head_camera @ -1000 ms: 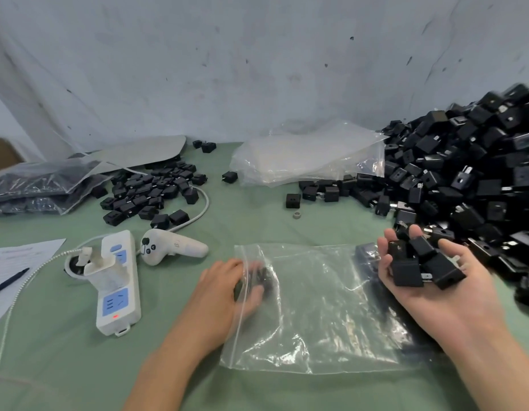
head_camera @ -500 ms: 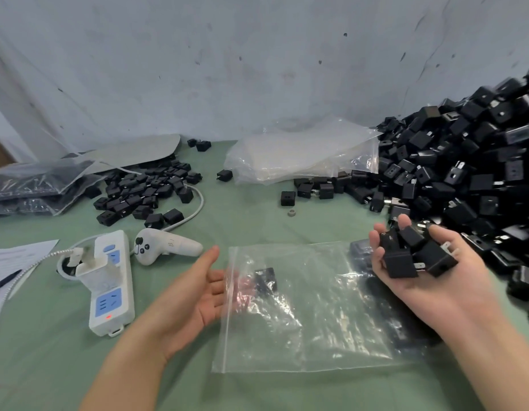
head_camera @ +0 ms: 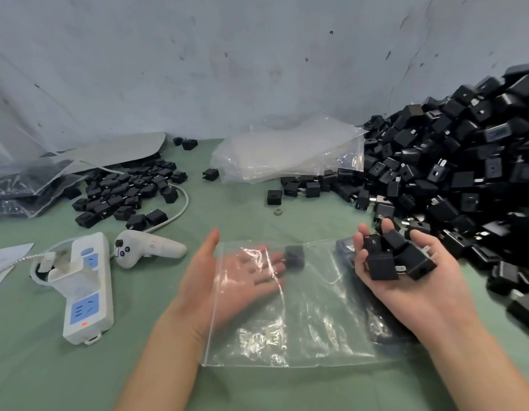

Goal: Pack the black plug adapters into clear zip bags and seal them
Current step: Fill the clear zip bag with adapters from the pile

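Note:
A clear zip bag (head_camera: 316,321) lies flat on the green table in front of me. My left hand (head_camera: 227,277) is palm up with straight fingers pushed into the bag's open left side. One black plug adapter (head_camera: 294,256) sits inside the bag at my fingertips. My right hand (head_camera: 405,280) hovers palm up over the bag's right edge and cups several black plug adapters (head_camera: 391,256) in its curled fingers. Another dark adapter (head_camera: 343,247) shows through the plastic beneath that hand.
A big heap of black adapters (head_camera: 465,173) fills the right side. A smaller pile (head_camera: 123,194) lies at back left beside filled bags (head_camera: 20,185). A stack of empty bags (head_camera: 287,152), a white power strip (head_camera: 82,286) and a white controller (head_camera: 147,250) lie around.
My left hand drew back from the bag, turned palm up, then slid its fingers into the bag's mouth. The adapter stays inside. My right hand keeps its handful, hardly moved.

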Available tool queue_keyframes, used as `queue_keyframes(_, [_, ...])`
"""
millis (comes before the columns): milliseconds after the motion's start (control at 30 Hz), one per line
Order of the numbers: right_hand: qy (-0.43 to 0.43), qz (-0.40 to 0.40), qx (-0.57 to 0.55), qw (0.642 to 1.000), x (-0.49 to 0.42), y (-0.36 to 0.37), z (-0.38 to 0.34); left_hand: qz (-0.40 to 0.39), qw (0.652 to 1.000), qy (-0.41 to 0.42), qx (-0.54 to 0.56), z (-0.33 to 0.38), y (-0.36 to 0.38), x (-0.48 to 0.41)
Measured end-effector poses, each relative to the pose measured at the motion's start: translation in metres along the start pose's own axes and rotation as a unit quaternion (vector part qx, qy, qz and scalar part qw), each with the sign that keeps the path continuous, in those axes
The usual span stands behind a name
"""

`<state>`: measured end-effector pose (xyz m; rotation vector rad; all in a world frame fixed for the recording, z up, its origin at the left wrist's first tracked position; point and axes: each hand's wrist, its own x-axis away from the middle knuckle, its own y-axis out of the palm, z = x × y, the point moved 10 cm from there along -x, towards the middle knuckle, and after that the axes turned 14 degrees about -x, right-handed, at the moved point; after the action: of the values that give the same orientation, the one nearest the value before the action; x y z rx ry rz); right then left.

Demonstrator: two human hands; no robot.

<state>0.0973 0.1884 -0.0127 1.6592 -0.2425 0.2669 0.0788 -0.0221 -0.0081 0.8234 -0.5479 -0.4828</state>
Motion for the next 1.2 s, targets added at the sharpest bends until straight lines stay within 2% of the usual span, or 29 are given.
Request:
queue_keyframes(100, [0.007, -0.001, -0.01, 1.0, 0.0, 0.0, 0.001, -0.008, 0.999, 0.005, -0.032, 0.013, -0.016, 0.001])
queue_keyframes(333, [0.006, 0.0, -0.01, 1.0, 0.0, 0.0, 0.001, 0.045, 0.99, -0.025, -0.133, -0.001, -0.018, -0.022])
queue_keyframes(633, [0.011, 0.0, -0.015, 1.0, -0.002, -0.001, 0.001, 0.01, 0.978, -0.057, -0.202, -0.02, 0.01, -0.046])
queue_keyframes(833, [0.035, -0.007, -0.021, 0.999, -0.001, -0.001, 0.003, 0.04, 0.99, -0.055, -0.125, -0.021, -0.003, -0.036])
queue_keyframes(1067, [0.049, -0.005, -0.022, 0.999, -0.002, -0.003, 0.006, 0.011, 0.994, -0.056, -0.097, -0.03, 0.003, -0.029])
queue_keyframes(1200, [0.058, -0.007, -0.021, 0.998, -0.003, -0.005, 0.006, 0.036, 0.987, -0.021, -0.155, -0.026, 0.007, -0.032])
